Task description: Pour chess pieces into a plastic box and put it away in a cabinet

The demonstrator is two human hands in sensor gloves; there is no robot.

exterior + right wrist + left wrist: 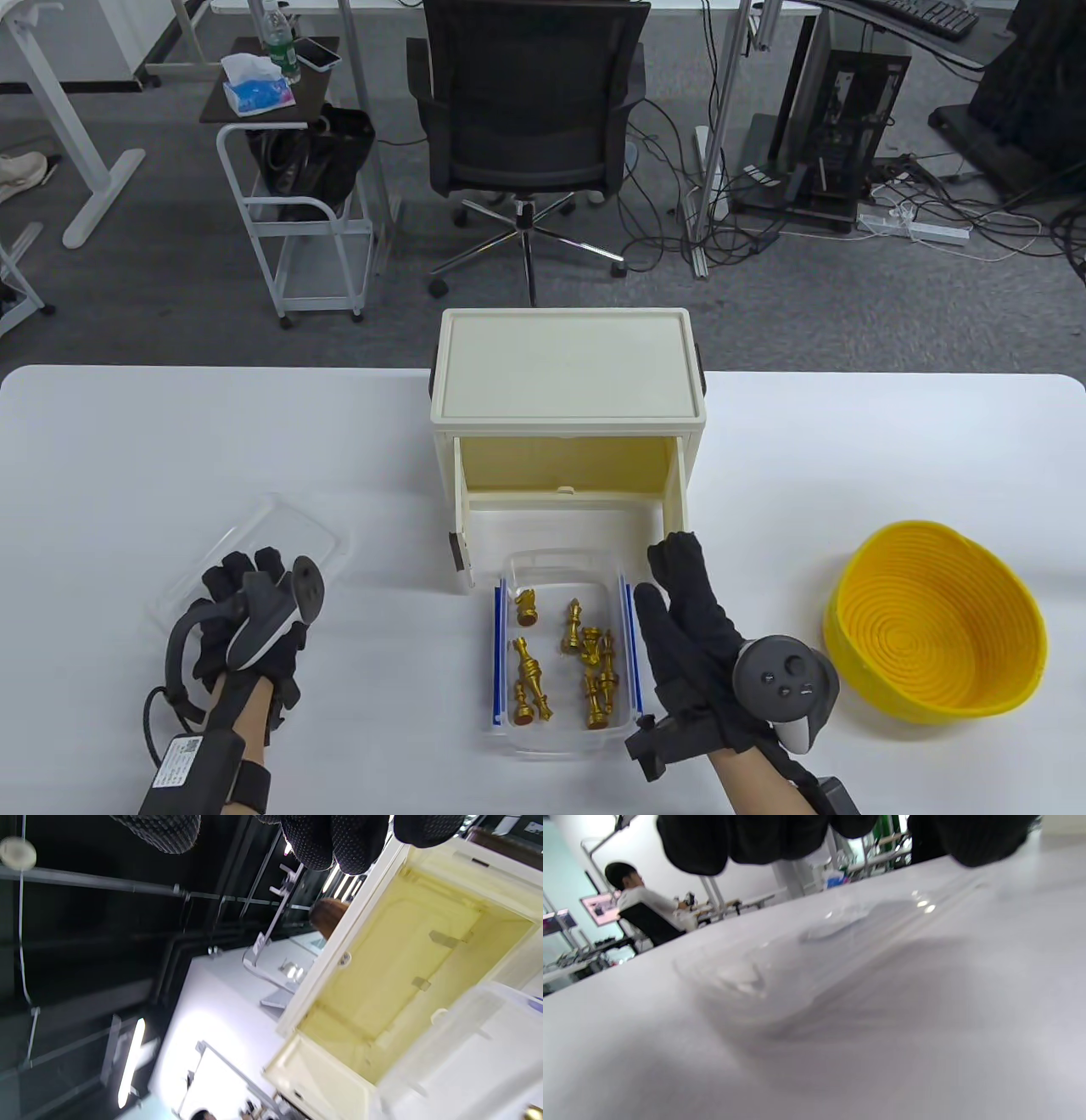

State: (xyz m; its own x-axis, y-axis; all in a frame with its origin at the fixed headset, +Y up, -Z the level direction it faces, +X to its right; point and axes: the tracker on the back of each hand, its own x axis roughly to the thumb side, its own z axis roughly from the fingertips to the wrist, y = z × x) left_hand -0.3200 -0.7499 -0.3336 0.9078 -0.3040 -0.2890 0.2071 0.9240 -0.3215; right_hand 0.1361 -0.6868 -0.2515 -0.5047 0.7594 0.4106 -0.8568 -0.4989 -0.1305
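Roughly a dozen gold chess pieces (560, 662) already lie in my clear plastic box (562, 739), which sits uncovered on the table (127, 424) just in front of the open cream cabinet (567, 365). By my reading the pouring is done, since the yellow basket (937, 628) stands tipped on the right with nothing showing inside it. My right hand (691, 632) is flat, fingers straight and together, held along the box's right wall, touching it or just beside it; I cannot tell which. My left hand (246, 624) rests over the near edge of the clear lid (254, 543) lying on the table well left of the box; whether its fingers grip the lid I cannot tell, as the left wrist view is blurred. I judge the step in hand is closing the box. Next I would need to lift the lid, bring it over the box, press it down, then slide the box straight into the cabinet opening, keeping it level so nothing spills
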